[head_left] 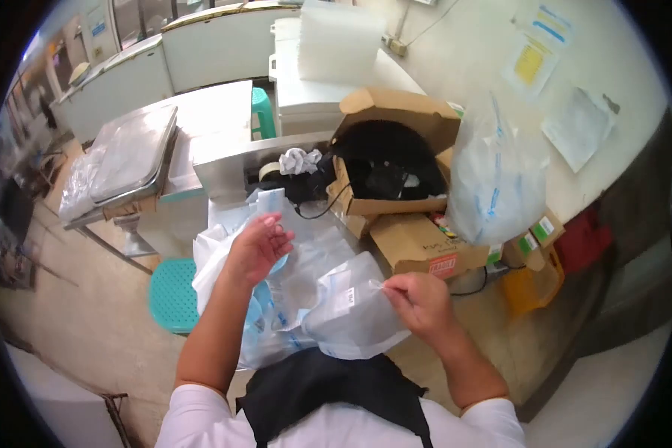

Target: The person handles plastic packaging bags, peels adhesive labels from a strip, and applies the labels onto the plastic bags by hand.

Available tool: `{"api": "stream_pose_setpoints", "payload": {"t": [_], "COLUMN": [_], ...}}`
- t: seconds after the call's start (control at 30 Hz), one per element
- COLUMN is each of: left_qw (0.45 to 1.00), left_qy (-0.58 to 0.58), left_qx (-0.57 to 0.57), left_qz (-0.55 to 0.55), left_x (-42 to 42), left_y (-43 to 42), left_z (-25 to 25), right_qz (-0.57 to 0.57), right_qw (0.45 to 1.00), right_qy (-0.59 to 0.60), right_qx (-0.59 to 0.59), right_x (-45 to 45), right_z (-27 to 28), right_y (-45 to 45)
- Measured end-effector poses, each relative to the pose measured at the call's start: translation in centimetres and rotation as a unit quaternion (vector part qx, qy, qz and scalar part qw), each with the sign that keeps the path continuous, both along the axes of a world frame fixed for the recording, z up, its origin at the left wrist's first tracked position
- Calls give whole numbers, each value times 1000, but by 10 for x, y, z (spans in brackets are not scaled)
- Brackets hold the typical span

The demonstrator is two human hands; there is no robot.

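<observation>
My right hand [422,302] pinches the upper right corner of a clear plastic bag [358,321], which carries a small white label and hangs in front of my apron. Up and to the left, my left hand [260,245] is raised with its palm showing and its fingers loosely curled and apart, holding nothing. Behind and below it lie more clear plastic bags [313,254] with blue print, spread over the work surface. A white plastic bag [207,257] is beside my left forearm.
An open cardboard box [396,205] with black contents stands behind, above another box [425,250] marked fragile. A large filled plastic bag [493,179] is at the right. A green stool [173,296] stands left; metal trays [134,153] lie farther back.
</observation>
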State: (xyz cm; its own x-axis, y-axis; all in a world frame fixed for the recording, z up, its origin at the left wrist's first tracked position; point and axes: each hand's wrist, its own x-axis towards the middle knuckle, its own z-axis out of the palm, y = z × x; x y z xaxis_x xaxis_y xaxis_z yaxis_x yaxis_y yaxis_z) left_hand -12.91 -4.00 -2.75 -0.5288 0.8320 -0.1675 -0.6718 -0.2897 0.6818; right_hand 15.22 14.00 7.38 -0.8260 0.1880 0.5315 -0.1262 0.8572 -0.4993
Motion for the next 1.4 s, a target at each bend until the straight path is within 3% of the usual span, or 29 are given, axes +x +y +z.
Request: {"api": "stream_pose_setpoints", "payload": {"t": [0.07, 0.17, 0.27, 0.37, 0.43, 0.5, 0.53, 0.63, 0.7, 0.77, 0.8, 0.87, 0.9, 0.97, 1.07, 1.17, 1.27, 1.4], "left_qw": [992, 945, 935, 989, 997, 999, 995, 947, 919, 956, 990, 991, 984, 976, 944, 951, 955, 968], "left_qy": [1, -88, -178, 20, 37, -12, -61, 119, 123, 83, -11, -67, -71, 98, 245, 213, 168, 125], "left_qx": [-53, -87, 9, 26, -52, 50, 49, 296, 365, 268, 94, -59, -37, -135, -132, -32, 8, 45], "left_qz": [-116, -302, -307, -141, -52, 0, 66, -32, -90, -88, -108, -99, -160, -143, -177, -222, -246, -214], "left_x": [2, 25, 49, 49, 34, 20, 38, -3, -9, -16, -3, 3, -9, -4, -3, -14, 0, 16], "left_y": [3, 18, 25, 18, 6, -22, -26, -65, -64, -73, -65, -36, -29, -8, 9, -11, -17, -12], "left_z": [-29, -43, -45, -38, -29, -20, 36, -29, -43, -64, -20, -2, -17, -11, 11, -1, 5, 32], "right_qz": [22, 49, 100, 102, 73, 36, 14, -41, -45, -27, -12, 15, 27, 47, 36, -91, -105, -146], "right_qw": [999, 997, 994, 988, 989, 992, 994, 994, 994, 994, 992, 986, 983, 975, 979, 983, 988, 965], "right_qy": [28, 18, -1, -110, -125, -120, -109, -83, -55, -20, -35, -67, -80, -107, -89, -99, -41, -40], "right_qx": [13, 51, 52, 41, 34, 28, 25, 59, 86, 108, 121, 152, 163, 187, 178, 123, 101, -215], "right_x": [-7, -16, -19, -18, -17, -15, -15, -17, -20, -24, -25, -28, -29, -29, -25, -19, -13, -10], "right_z": [7, 21, 33, 41, 36, 37, 39, 39, 37, 40, 40, 41, 40, 37, 38, 39, 22, 8], "right_y": [-4, -9, -11, -10, -5, 0, 1, 5, 8, 9, 9, 9, 10, 13, 17, 21, 30, 29]}}
